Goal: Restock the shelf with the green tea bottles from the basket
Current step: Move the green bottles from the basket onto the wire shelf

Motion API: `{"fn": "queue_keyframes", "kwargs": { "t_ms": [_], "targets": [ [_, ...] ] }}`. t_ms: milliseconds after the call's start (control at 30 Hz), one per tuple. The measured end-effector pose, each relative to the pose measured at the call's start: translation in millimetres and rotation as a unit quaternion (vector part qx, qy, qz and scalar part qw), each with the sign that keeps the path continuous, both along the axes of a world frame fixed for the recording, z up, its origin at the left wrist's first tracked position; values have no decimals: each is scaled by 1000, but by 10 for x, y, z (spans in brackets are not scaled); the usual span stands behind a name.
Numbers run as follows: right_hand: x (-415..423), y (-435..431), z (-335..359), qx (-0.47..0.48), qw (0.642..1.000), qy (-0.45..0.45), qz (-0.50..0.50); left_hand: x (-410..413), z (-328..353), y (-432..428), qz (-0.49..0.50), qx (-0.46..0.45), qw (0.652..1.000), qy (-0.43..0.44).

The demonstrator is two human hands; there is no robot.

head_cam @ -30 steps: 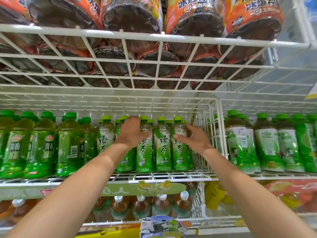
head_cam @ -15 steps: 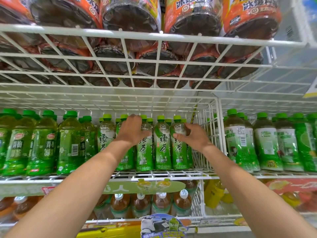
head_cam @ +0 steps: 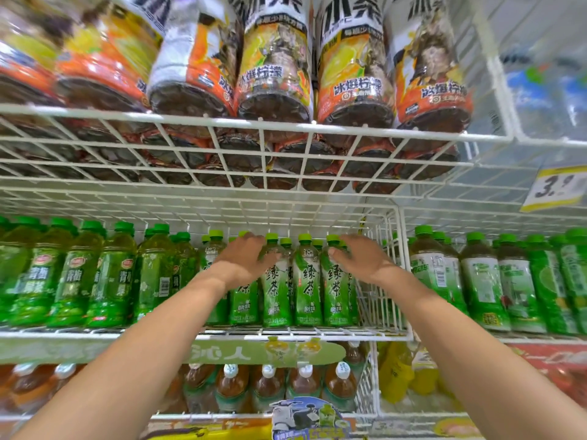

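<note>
The green tea bottles stand upright in a tight row at the front of the wire shelf, straight ahead of me and a little above my elbows. Their long axis is vertical and their green caps come close under the shelf above. Both my arms reach forward to this row.

My left hand lies over the shoulder of the second bottle from the left, and its fingers point to the right, toward the next cap. The back of the hand hides the fingers and the picture is blurred there, so I cannot tell if they grip the bottle or only rest on it.

My right hand is spread wide and holds nothing. Its thumb touches the neck of the rightmost front bottle, and the other fingers reach past it, near the wire divider.

The two hands are about equally near to the row, one at each end, with two bottles free between them. I think I am straightening the row. The basket is not in view, so for the next bottle my hands must come back and down.
</note>
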State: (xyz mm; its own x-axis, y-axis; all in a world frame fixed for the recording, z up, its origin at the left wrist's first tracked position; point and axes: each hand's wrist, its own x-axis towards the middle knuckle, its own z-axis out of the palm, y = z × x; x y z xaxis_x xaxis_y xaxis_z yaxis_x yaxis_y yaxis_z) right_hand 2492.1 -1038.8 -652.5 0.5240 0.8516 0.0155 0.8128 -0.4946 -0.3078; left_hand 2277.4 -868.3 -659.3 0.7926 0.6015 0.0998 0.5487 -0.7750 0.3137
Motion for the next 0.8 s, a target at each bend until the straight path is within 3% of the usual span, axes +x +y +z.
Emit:
{"fn": "queue_keyframes", "kwargs": {
  "t_ms": [167, 400, 800],
  "targets": [
    [-379, -124, 256, -63, 994, -84, 29, -373, 175, -313, -1, -61, 994, 90],
    [-1043, -466, 400, -79, 982, -159, 60, -944, 292, -682, -2, 80, 994, 78],
    [-2200, -481, 33, -33, 961, -207, 179, -1932, 36, -1023, 38, 139, 988, 52]
  ]
}}
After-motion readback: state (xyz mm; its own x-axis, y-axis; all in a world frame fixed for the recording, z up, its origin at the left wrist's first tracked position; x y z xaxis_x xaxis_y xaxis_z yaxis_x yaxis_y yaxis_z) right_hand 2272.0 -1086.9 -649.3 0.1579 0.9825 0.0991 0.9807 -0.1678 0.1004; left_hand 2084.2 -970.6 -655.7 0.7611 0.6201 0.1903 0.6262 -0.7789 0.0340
